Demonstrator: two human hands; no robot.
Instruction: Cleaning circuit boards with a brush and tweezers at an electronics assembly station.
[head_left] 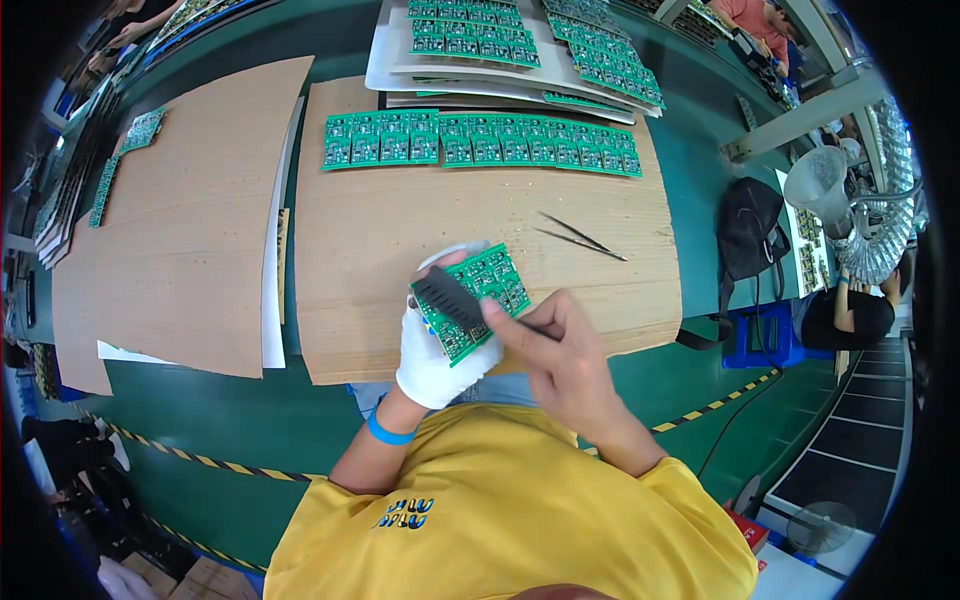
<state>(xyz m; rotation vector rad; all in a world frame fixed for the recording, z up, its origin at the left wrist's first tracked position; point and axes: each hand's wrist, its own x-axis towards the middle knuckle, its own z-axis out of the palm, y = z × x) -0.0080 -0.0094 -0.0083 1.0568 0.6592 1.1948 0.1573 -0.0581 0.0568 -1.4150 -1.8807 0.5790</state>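
Note:
A green circuit board panel (497, 272) is held tilted above the near part of the cardboard by my left hand (437, 362), which wears a white glove with bare fingertips showing at the board's far edge. My bare right hand (572, 360) grips a black brush (450, 298), its thumb pressed along the handle. The brush head lies over the board's left part and hides some of its components. Beyond the board, a pair of metal tweezers (583, 238) rests on the cardboard sheet (400, 215).
Rows of green circuit boards (540, 141) line the cardboard's far edge, with stacked trays of boards (470, 40) behind. Another cardboard sheet (190, 220) lies to the left. At right are a black bag (750, 235), a blue stool (755, 335) and a flexible duct with a funnel (820, 185).

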